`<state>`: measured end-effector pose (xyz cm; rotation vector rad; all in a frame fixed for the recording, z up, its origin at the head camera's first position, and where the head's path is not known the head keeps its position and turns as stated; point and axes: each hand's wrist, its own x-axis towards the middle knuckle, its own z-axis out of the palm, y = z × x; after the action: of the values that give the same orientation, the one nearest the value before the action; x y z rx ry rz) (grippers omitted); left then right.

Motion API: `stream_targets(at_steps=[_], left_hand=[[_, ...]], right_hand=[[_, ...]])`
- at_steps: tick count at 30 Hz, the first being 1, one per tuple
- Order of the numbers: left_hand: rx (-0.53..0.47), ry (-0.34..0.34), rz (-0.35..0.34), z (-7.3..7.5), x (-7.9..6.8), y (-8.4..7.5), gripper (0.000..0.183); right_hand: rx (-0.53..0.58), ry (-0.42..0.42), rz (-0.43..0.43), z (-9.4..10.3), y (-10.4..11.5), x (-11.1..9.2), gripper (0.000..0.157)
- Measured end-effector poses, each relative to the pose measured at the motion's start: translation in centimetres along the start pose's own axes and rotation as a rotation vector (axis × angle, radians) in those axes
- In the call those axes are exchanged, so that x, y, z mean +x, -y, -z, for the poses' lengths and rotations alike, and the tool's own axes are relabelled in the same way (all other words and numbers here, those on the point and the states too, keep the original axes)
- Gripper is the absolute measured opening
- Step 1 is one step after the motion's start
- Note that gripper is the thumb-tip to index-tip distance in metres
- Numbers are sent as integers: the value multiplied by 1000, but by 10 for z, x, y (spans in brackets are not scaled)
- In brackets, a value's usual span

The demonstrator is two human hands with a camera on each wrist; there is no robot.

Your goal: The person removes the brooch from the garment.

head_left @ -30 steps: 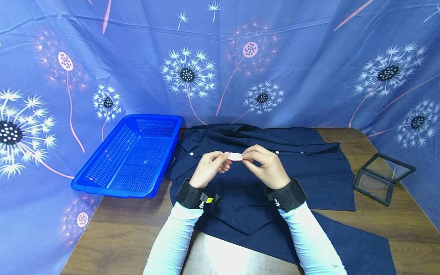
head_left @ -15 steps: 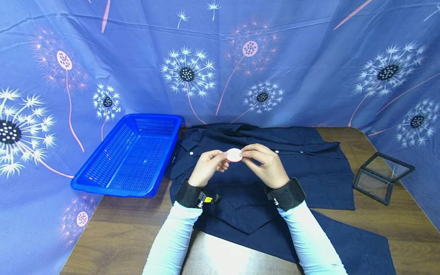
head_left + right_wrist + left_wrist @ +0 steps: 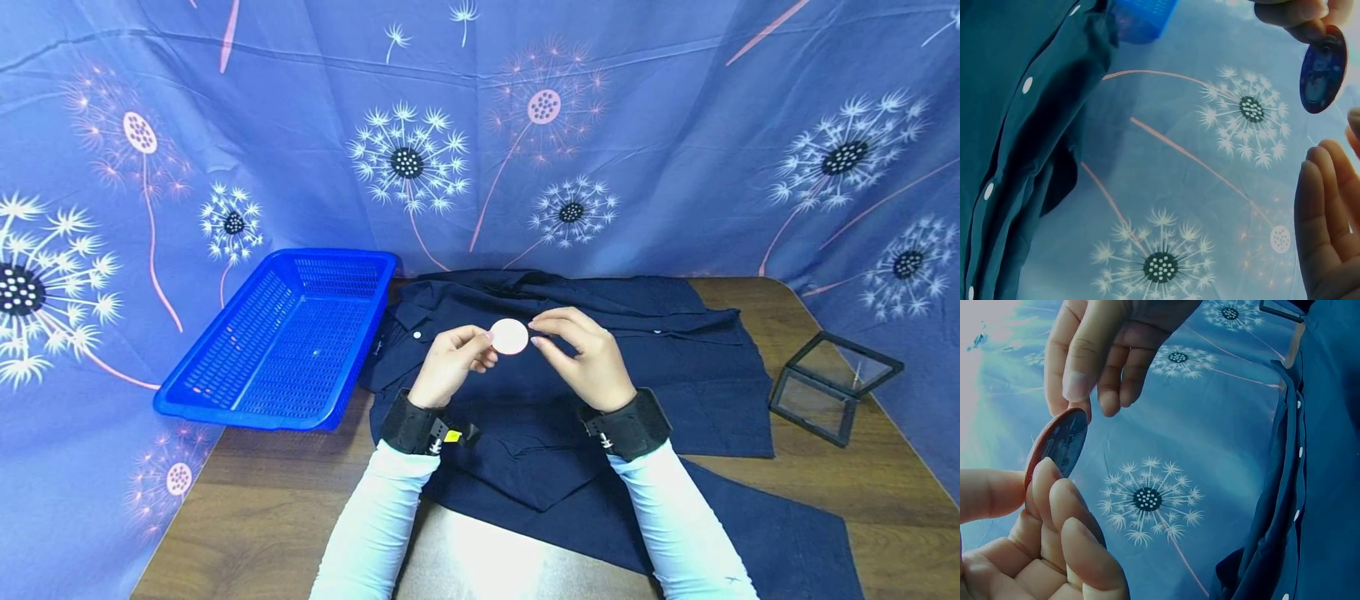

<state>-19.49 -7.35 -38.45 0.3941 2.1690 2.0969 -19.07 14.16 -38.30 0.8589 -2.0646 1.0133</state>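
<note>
My left hand (image 3: 448, 364) pinches a small round disc (image 3: 510, 336) at its left edge, between thumb and fingers. Toward the head camera the disc shows a pale pinkish-white face. Its dark, glossy, patterned side (image 3: 1322, 72) faces the right wrist camera, and a reddish rim shows in the left wrist view. Just off the disc's right edge is my right hand (image 3: 585, 357), thumb and fingers apart from each other and holding nothing. Beneath both hands a dark navy button-up shirt (image 3: 697, 392) is spread over the table; white buttons run along its placket.
A blue plastic basket (image 3: 352, 367) stands at the left on the wooden table (image 3: 247, 500). At the right lies an open black-framed clear case (image 3: 813, 406). A blue dandelion-print cloth (image 3: 660, 167) hangs behind the table.
The disc has turned from nearly edge-on to showing its full pale face. My right hand has let go of it and moved slightly right; the left hand keeps its pinch.
</note>
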Motion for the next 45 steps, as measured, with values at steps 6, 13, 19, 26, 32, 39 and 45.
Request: stream_targets(at_steps=[6, 13, 19, 26, 32, 39, 45], left_hand=[[59, 26, -39, -3, -1, 0, 21], [78, 47, -81, -7, -2, 0, 20], [87, 54, -90, -10, -2, 0, 19], [145, 70, -119, -11, -1, 2, 19], [208, 78, -137, -11, -1, 2, 18], [222, 93, -168, -10, 0, 7, 17], [268, 96, -184, -10, 0, 7, 16]], right_hand=[[51, -38, -86, 3, 2, 0, 26], [81, -32, -215, 3, 3, 0, 24], [92, -25, -310, 1, 2, 0, 23], [152, 55, -471, 0, 4, -1, 22], [175, 107, -550, -1, 8, 1, 19], [164, 118, -517, -3, 7, 0, 18], [155, 153, -538, -3, 7, 0, 20]])
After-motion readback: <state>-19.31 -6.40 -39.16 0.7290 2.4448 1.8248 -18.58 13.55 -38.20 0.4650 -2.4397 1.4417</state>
